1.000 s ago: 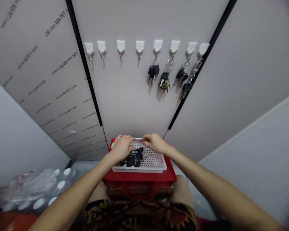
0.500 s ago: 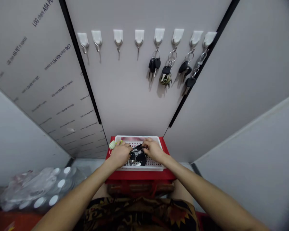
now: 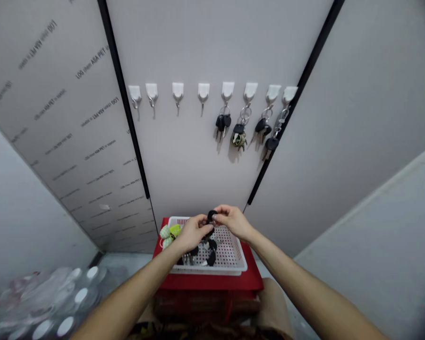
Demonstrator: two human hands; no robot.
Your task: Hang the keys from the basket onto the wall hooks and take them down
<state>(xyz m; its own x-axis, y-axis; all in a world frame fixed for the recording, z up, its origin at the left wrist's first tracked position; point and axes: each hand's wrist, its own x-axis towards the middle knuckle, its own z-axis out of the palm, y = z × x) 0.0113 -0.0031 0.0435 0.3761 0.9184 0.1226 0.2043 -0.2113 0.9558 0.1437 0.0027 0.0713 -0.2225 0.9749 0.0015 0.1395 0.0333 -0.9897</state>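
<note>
You have a bunch of black-headed keys [image 3: 211, 215] pinched between both hands, above the white perforated basket [image 3: 216, 271] — your left hand [image 3: 191, 233] grasping the nearer part, your right hand [image 3: 233, 222] the farther part. More black keys [image 3: 211, 259] lie in the basket, and a yellow-green item [image 3: 175, 230] sits at its left end. On the panel ahead, eight white hooks [image 3: 203, 89] stand in a row — the right-hand four carry key bunches [image 3: 223, 122]

Basket [image 3: 212, 271] on red bag [image 3: 214, 282], seemingly.
</note>
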